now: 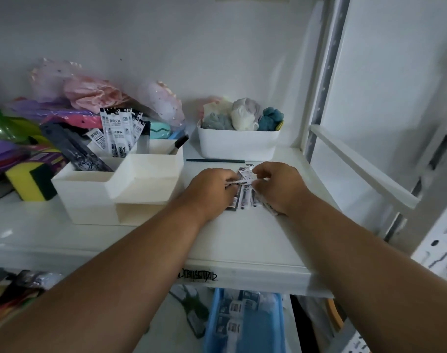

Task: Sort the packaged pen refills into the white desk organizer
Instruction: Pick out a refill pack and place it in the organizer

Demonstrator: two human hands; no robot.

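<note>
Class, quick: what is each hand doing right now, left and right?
Left hand: fingers curled, gripping refill packets lying on the shelf.
Right hand: fingers curled, pinching the same pile of packets.

We see both hands on the white shelf [64, 233], the left hand [212, 189] and right hand [278, 186] curled over a loose pile of packaged refills [245, 197], each pinching packets. Left of them stands the white desk organizer [120, 184], more refill packets [118, 131] upright in a rear compartment. Behind sits a white bin [239, 146] of cloths.
</note>
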